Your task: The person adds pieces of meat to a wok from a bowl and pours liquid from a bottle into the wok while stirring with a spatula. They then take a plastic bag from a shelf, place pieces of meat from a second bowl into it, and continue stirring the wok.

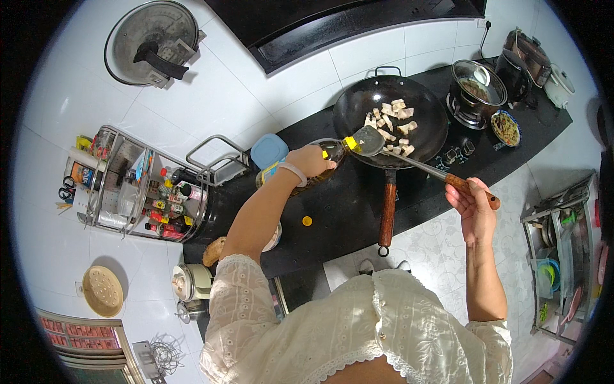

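My left hand (311, 162) grips a large clear bottle of brown-yellow oil (314, 184), tilted so its yellow neck (351, 143) meets the spatula over the wok's left rim. My right hand (475, 206) holds the wooden grip of a metal wok spatula (429, 168), whose blade lies inside the black wok (429, 108). Pale chunks of meat (397, 109) are spread over the wok's middle. The wok's wooden handle (388, 211) points towards me. A small yellow cap (307, 221) lies on the black countertop (336, 235). Whether oil is flowing cannot be seen clearly.
At the right, a glass-lidded pot (478, 84) stands on the second burner, beside a patterned bowl of food (506, 128). A blue-lidded container (269, 150) is behind my left hand. A wall rack (144, 192) holds bottles. The range hood (364, 29) hangs above, and a shelf rack (561, 259) stands right.
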`<control>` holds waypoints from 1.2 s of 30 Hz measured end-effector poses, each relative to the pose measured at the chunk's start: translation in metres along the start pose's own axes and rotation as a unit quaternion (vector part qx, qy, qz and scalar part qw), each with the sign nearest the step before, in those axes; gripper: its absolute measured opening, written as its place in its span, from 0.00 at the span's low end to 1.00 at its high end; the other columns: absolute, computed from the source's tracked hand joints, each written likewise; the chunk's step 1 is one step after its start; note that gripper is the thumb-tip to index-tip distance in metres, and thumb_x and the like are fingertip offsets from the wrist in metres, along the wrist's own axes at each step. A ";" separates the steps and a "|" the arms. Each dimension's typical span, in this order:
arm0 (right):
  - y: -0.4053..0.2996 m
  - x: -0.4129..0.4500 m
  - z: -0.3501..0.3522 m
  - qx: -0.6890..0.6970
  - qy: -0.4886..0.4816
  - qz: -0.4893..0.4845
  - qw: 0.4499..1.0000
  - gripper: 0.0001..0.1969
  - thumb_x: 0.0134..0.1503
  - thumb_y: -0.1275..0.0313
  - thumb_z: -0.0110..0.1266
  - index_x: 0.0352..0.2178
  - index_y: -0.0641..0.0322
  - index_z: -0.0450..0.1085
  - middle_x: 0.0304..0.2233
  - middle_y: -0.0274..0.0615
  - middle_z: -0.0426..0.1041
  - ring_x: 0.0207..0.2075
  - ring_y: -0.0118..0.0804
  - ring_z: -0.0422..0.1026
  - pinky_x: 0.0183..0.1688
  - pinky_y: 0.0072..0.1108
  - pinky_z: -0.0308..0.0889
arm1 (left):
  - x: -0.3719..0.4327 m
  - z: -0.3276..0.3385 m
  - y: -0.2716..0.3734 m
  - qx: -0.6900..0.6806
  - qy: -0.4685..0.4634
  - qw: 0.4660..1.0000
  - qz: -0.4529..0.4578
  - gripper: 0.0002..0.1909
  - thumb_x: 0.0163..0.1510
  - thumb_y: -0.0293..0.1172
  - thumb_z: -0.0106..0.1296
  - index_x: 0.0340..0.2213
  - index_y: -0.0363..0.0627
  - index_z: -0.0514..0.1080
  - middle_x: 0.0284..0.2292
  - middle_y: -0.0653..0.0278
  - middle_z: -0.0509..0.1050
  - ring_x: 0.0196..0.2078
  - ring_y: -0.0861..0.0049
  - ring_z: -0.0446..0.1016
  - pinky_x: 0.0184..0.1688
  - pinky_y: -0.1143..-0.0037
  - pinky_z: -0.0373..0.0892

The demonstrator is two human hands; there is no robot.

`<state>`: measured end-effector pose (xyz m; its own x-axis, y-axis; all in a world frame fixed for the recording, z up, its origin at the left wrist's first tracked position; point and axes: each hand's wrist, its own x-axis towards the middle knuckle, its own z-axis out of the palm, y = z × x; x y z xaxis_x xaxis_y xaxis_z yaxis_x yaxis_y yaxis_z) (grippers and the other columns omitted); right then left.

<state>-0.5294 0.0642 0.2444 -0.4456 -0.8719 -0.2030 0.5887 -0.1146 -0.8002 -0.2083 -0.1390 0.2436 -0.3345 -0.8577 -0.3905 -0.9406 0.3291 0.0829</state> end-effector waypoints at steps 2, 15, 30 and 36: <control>0.000 0.000 0.000 0.000 0.003 0.001 1.000 0.08 0.55 0.73 0.47 0.34 0.69 0.66 0.33 0.56 0.73 0.32 0.45 0.76 0.35 0.27 0.74 | -0.002 -0.001 0.001 -0.004 0.017 1.000 0.003 0.32 0.46 0.58 0.50 0.32 0.35 0.72 0.33 0.47 0.74 0.37 0.56 0.74 0.38 0.65 0.68; 0.005 0.002 -0.011 0.028 0.022 0.018 0.999 0.09 0.54 0.73 0.47 0.36 0.67 0.65 0.34 0.59 0.72 0.35 0.49 0.75 0.39 0.32 0.73 | 0.003 0.010 -0.007 -0.073 0.026 0.997 0.008 0.34 0.47 0.59 0.49 0.30 0.30 0.71 0.27 0.47 0.74 0.25 0.60 0.75 0.26 0.69 0.69; -0.067 0.012 -0.006 -0.124 -0.063 -0.127 0.982 0.08 0.56 0.72 0.48 0.35 0.66 0.67 0.33 0.52 0.73 0.35 0.45 0.75 0.39 0.27 0.73 | -0.068 -0.010 -0.068 -0.489 0.196 0.846 -0.081 0.22 0.50 0.50 0.52 0.16 0.46 0.65 0.12 0.71 0.62 0.12 0.87 0.59 0.13 0.82 0.57; -0.056 0.034 0.038 -0.198 -0.109 -0.132 0.965 0.08 0.57 0.73 0.47 0.36 0.68 0.66 0.35 0.53 0.73 0.37 0.45 0.75 0.42 0.29 0.71 | -0.110 0.001 -0.118 -0.691 0.274 0.667 -0.060 0.16 0.52 0.44 0.53 0.21 0.47 0.64 0.14 0.73 0.60 0.14 0.87 0.57 0.16 0.84 0.54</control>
<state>-0.5521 0.0233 0.3035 -0.3672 -0.9216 0.1255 0.1515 -0.1924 -0.9695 -0.0606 -0.0832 0.2758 0.1321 -0.9853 -0.1079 0.0084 -0.1078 0.9941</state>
